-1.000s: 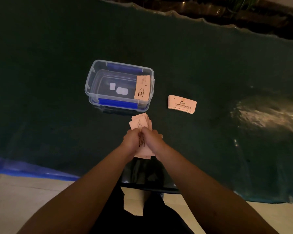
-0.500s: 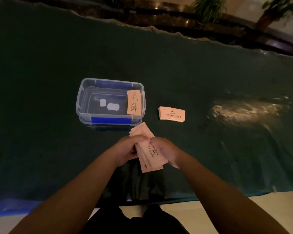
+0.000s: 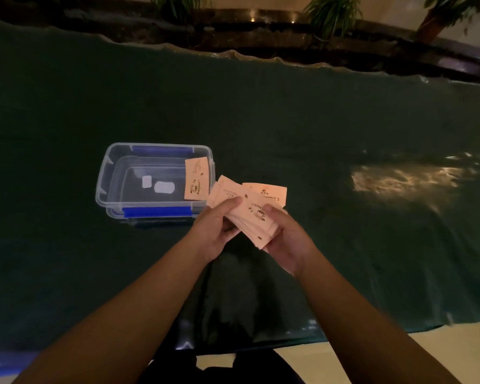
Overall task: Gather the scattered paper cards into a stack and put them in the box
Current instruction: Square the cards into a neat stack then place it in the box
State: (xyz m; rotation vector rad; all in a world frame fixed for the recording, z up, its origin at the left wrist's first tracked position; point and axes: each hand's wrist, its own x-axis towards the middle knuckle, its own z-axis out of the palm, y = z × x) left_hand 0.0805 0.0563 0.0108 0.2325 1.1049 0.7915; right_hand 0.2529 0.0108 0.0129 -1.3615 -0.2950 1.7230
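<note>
A fanned bundle of pale pink paper cards (image 3: 250, 214) is held above the dark green cloth, just right of the box. My left hand (image 3: 216, 228) grips its left edge, thumb on top. My right hand (image 3: 287, 239) supports it from the right and below. The clear plastic box (image 3: 106, 173) with blue clips stands open left of centre. One pink card (image 3: 196, 179) leans against its right inner wall. A small stack of cards (image 3: 272, 193) lies on the cloth behind the bundle, partly hidden by it.
Two white labels (image 3: 158, 185) show on the box floor. The green cloth (image 3: 288, 120) covers a wide table; its near edge hangs over at the bottom. A bright glare patch (image 3: 405, 181) lies at right. Plants and a dark ledge run behind the far edge.
Both hands have lifted the bundle off the cloth and carried it up and to the right, fanning it. The camera has tilted upward. The box, its card and the small stack stay put.
</note>
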